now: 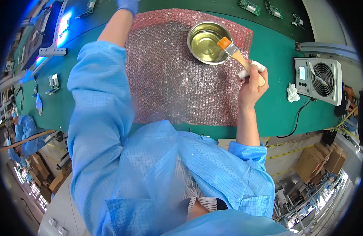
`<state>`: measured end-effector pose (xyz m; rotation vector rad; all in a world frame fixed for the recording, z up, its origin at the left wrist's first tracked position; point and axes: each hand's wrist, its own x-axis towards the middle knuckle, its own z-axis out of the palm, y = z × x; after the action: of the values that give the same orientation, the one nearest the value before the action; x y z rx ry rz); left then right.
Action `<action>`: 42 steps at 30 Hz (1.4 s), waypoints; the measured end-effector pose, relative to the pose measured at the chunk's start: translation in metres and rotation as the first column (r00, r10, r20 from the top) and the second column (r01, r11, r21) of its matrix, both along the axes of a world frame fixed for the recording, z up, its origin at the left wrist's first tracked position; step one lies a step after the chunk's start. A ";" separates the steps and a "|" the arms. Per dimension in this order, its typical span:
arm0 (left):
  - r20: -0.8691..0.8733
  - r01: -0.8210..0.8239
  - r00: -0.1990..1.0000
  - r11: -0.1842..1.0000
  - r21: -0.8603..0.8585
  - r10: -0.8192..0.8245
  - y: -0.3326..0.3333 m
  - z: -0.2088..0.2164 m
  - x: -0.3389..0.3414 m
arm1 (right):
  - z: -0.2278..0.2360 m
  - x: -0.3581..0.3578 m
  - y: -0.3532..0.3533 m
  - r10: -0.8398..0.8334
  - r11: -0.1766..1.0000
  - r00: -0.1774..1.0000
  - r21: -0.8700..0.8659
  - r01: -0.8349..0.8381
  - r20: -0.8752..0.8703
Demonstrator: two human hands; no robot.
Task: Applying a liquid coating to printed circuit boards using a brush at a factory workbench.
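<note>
My right hand (251, 89) is closed round the pale wooden handle of a flat brush (240, 59) with orange bristles. White wrapping covers some of its fingers. The bristles hang over the right side of a round metal bowl (189, 44), which contains a clear yellowish liquid. Under the bowl lies a sheet of pink bubble wrap (162, 78). At the top edge, beyond the sheet's far left corner, my left hand (128, 4) wears a blue glove. Its fingers are cut off by the picture's edge.
A white fan unit (318, 80) stands on the green table (268, 114) at right, with crumpled white tissue (292, 93) beside it. Circuit boards (250, 7) lie at the far right; another board (53, 83) is at left. A dark rack (42, 35) with a blue light stands far left.
</note>
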<state>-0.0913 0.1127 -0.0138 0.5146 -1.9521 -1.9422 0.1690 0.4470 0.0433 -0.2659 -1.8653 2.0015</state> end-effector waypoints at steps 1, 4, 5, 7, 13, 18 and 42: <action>0.088 0.152 0.985 0.988 -0.024 -0.150 0.029 0.008 -0.009 | -0.002 0.000 0.003 -0.014 1.000 1.000 -0.018 0.014 -0.008; 0.232 0.633 0.764 0.632 -0.446 -0.602 0.118 0.022 -0.026 | -0.006 0.002 0.017 -0.074 0.995 0.997 -0.072 0.072 -0.035; 0.231 0.715 0.636 0.449 -0.536 -0.736 0.143 0.025 -0.028 | -0.008 0.001 0.021 -0.114 0.991 0.992 -0.081 0.110 -0.050; 0.330 0.558 0.676 0.164 -0.814 -0.659 0.194 0.025 -0.020 | -0.008 0.004 0.033 -0.145 0.987 0.989 -0.083 0.141 -0.043; 0.581 0.720 0.509 -0.055 -0.691 -0.635 0.258 0.031 -0.028 | -0.002 0.000 0.055 -0.157 0.985 0.987 -0.080 0.155 -0.017; 0.392 0.457 0.707 -0.042 -0.889 -0.588 0.208 0.014 -0.045 | -0.001 -0.009 0.045 -0.136 0.986 0.991 -0.097 0.134 -0.012; 0.072 0.365 0.849 0.680 0.636 -0.523 -0.054 0.032 0.169 | -0.003 -0.033 0.001 0.174 0.966 0.956 0.145 -0.212 0.238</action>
<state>0.0773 0.0587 0.0184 0.4742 -1.6536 -2.9974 0.1358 0.4482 0.0402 -0.2793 -2.2686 1.9897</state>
